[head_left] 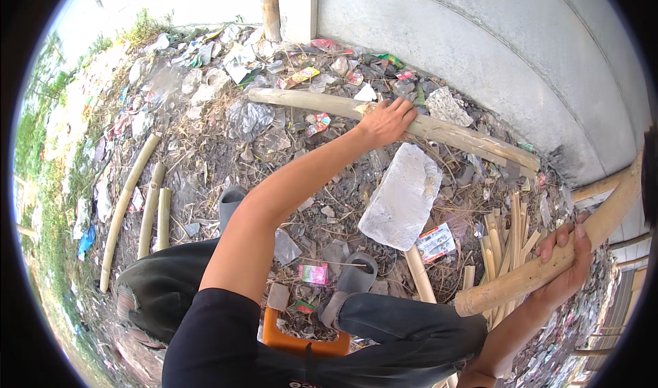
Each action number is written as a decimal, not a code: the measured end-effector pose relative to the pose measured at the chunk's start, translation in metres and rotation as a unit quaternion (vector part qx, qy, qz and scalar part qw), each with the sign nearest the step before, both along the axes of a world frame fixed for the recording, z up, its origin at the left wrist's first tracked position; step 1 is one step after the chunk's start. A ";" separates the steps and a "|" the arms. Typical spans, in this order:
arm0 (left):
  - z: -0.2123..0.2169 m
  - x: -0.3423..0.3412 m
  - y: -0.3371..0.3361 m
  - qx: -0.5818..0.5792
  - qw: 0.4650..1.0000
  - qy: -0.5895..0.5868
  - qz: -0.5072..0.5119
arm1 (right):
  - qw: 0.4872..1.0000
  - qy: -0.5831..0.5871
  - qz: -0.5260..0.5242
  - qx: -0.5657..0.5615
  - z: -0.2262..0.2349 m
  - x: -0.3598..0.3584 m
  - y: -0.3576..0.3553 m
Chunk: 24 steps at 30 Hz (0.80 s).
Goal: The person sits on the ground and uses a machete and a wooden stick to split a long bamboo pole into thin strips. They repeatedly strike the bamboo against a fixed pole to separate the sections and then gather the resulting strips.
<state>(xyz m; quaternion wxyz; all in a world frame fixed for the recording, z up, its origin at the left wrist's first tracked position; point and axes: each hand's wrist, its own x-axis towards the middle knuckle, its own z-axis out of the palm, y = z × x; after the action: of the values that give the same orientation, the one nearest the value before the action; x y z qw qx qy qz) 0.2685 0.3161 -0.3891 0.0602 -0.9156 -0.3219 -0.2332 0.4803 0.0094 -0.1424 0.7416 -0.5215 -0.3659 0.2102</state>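
Observation:
My left hand (388,121) reaches forward with its fingers curled over the middle of a long bamboo pole (301,99). That pole lies on the ground in front of the wall. At the right, my right hand (567,256) is wrapped round a thicker bamboo pole (510,283), which slants up past the right edge of the view. Its near cut end hangs close to my knee. Below the lying pole is a pale concrete block (403,196), beside several split bamboo strips (495,241).
Three bamboo lengths (149,210) lie at the left. An orange stool (301,342) is under me, with my grey shoes (358,273) in front. Litter and dry straw cover the ground. A concrete wall (466,52) and an upright bamboo post (269,8) stand at the back.

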 end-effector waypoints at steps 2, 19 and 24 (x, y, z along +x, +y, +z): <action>0.051 -0.017 0.004 -0.008 0.997 -0.081 0.001 | 1.000 0.005 0.006 0.028 0.007 -0.009 -0.007; 0.144 -0.147 -0.028 -0.082 0.939 -0.333 -0.018 | 0.980 0.002 0.199 0.012 0.030 -0.094 -0.016; 0.148 -0.154 -0.029 -0.097 0.949 -0.301 0.002 | 0.965 -0.078 0.248 -0.038 0.039 -0.113 -0.018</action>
<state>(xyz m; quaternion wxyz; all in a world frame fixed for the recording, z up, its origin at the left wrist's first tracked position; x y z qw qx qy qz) 0.1146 0.2871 -0.2406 -0.1280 -0.8036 -0.3481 -0.4655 0.3674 -0.0090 -0.1035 0.6149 -0.4575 -0.5322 0.3598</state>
